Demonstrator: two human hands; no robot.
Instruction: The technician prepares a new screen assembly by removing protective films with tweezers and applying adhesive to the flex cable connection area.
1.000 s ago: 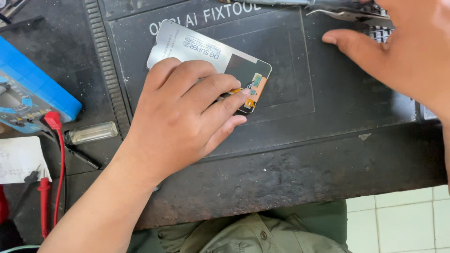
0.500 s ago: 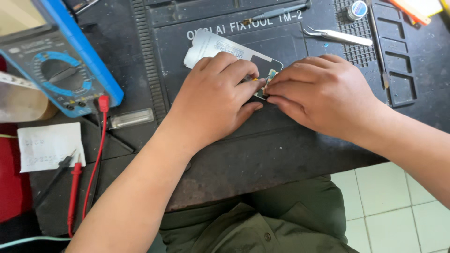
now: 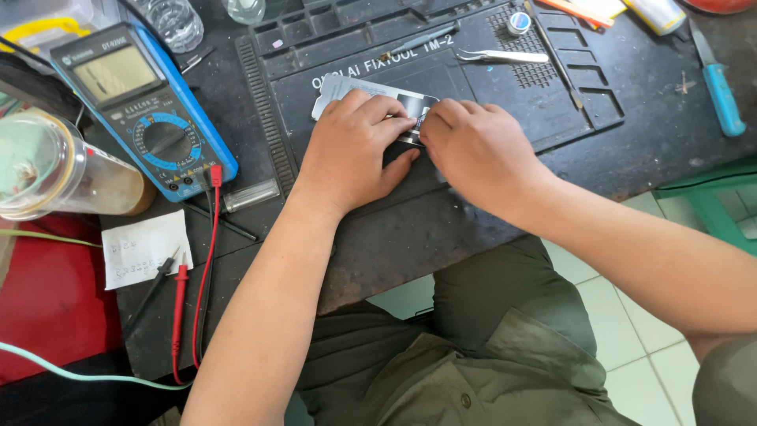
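Both hands, left hand (image 3: 355, 150) and right hand (image 3: 473, 150), pressed together on the silver phone panel (image 3: 347, 87); fingertip work mid-way, tweezers (image 3: 501, 56) untouched

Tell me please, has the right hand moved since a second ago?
Yes: the right hand came down from the black mat's upper edge onto the silver phone panel.

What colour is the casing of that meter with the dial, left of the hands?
Blue, with a dark grey face, on the multimeter beside the left hand; the head view shows it.
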